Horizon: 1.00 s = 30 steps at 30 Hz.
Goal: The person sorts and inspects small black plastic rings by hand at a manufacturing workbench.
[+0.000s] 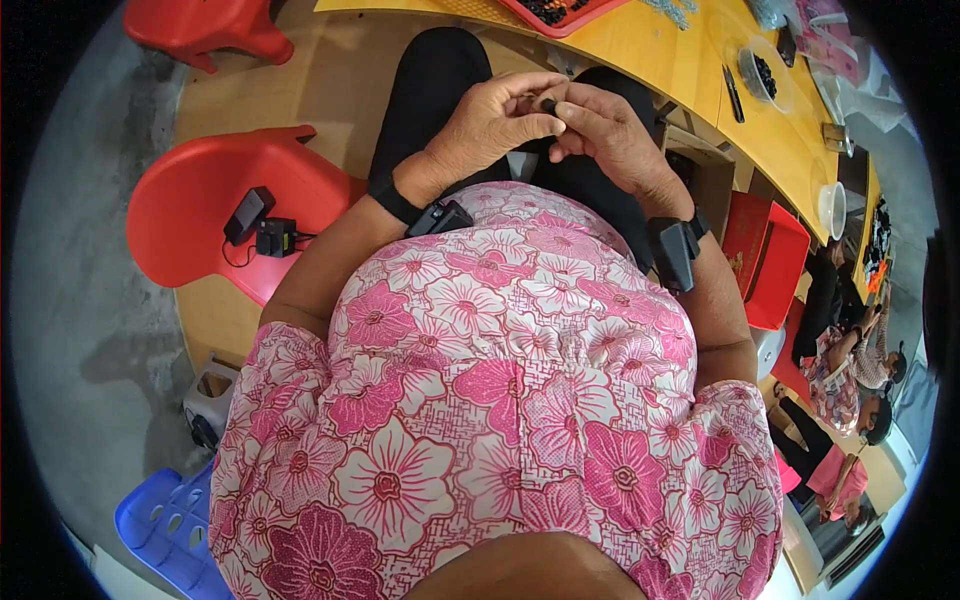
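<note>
Closest, a pink-and-white floral top (pixel 490 400) fills the view below the forearms. Beyond it, over black trousers (pixel 430 90), the two hands meet: the right hand (pixel 605 130) closes its fingertips on a small black piece (pixel 548 105), which sits between both hands. The left hand (pixel 495 120) is curled beside it, thumb reaching toward the right; whether it grips the piece too, I cannot tell. To the left, black devices (pixel 272 237) lie on a red chair (pixel 175 215). Ahead and right, a yellow table (pixel 690 70) bears a red tray (pixel 572 25) and a clear bowl (pixel 752 68), both with black pieces. Farther right, other people (pixel 840 380) sit.
</note>
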Motion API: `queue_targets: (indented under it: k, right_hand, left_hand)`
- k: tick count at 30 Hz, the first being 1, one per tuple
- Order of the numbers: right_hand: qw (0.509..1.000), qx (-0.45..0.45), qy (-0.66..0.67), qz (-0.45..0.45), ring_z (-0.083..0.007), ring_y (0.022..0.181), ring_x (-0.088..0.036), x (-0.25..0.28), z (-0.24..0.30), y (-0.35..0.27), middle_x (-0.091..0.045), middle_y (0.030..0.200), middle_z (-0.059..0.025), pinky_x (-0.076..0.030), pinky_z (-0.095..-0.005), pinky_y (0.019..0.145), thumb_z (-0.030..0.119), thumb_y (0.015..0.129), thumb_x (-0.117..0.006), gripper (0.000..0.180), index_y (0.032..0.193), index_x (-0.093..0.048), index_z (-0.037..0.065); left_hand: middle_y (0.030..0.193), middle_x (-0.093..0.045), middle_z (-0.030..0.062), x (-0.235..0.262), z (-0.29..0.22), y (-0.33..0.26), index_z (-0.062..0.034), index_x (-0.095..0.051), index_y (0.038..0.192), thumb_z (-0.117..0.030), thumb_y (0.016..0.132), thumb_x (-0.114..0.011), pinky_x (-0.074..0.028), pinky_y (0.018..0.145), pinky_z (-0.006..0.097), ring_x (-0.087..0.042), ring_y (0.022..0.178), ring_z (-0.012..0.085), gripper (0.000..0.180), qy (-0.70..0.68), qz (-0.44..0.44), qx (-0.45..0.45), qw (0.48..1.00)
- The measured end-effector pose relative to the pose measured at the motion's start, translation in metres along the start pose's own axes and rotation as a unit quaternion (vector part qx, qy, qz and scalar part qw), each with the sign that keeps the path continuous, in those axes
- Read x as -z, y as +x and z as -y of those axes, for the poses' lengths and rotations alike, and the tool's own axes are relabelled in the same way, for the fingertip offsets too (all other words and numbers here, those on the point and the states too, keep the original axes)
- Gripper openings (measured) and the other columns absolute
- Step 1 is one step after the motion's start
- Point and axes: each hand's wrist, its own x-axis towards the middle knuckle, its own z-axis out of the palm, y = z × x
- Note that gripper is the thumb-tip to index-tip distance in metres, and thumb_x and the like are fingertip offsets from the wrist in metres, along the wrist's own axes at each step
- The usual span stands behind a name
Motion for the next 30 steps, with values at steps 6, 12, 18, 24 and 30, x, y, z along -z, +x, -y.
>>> queue_targets:
  k: [6,12,18,24,30]
  right_hand:
    - [0.987,0.083,-0.136,-0.034,-0.0116,0.067,-0.061,-0.006,-0.007,0.003,-0.061,0.08,-0.0066,-0.052,-0.0244,0.063,0.018,0.095,-0.046,0.024,0.103,-0.056,-0.002]
    - [0.972,0.132,-0.182,-0.061,-0.0114,0.065,-0.061,-0.01,-0.012,0.006,-0.062,0.077,-0.0076,-0.051,-0.0233,0.061,0.012,0.093,-0.045,0.021,0.102,-0.056,-0.003]
    - [0.982,0.114,-0.124,-0.089,-0.0106,0.067,-0.061,-0.014,-0.017,0.007,-0.06,0.077,-0.0063,-0.051,-0.023,0.062,0.011,0.093,-0.045,0.02,0.102,-0.056,-0.002]
    - [0.99,0.072,-0.096,-0.07,-0.012,0.081,-0.06,-0.016,-0.016,0.008,-0.059,0.094,-0.0062,-0.052,-0.0245,0.072,0.015,0.095,-0.045,0.023,0.11,-0.054,0.0]
    - [0.987,0.043,0.155,-0.016,-0.0122,0.073,-0.059,-0.003,-0.009,0.008,-0.058,0.085,-0.0047,-0.053,-0.0266,0.067,0.023,0.095,-0.051,0.025,0.098,-0.058,-0.001]
  left_hand:
    - [0.1,-0.059,0.0055,-0.004,-0.009,0.005,0.0024,-0.042,0.13,-0.023,0.093,-0.057,-0.05,0.069,0.021,-0.058,0.08,0.0087,0.048,0.123,0.04,0.013,0.992]
    - [0.097,-0.058,0.0044,-0.006,-0.013,0.005,0.0021,-0.042,0.131,-0.019,0.093,-0.055,-0.049,0.068,0.022,-0.057,0.078,0.0087,0.046,0.071,0.045,0.024,0.996]
    - [0.098,-0.059,0.0045,-0.004,-0.009,0.004,0.0027,-0.043,0.13,-0.018,0.093,-0.054,-0.048,0.069,0.021,-0.056,0.08,0.0078,0.043,0.103,0.024,0.031,0.994]
    - [0.098,-0.06,0.004,-0.002,-0.007,0.005,0.0024,-0.046,0.129,-0.019,0.092,-0.056,-0.048,0.07,0.02,-0.056,0.08,0.0069,0.044,0.141,-0.001,0.013,0.99]
    - [0.095,-0.062,0.0036,-0.007,-0.019,0.005,-0.0023,-0.053,0.124,-0.017,0.091,-0.059,-0.05,0.069,0.019,-0.059,0.079,0.0067,0.036,0.04,-0.006,0.013,0.999]
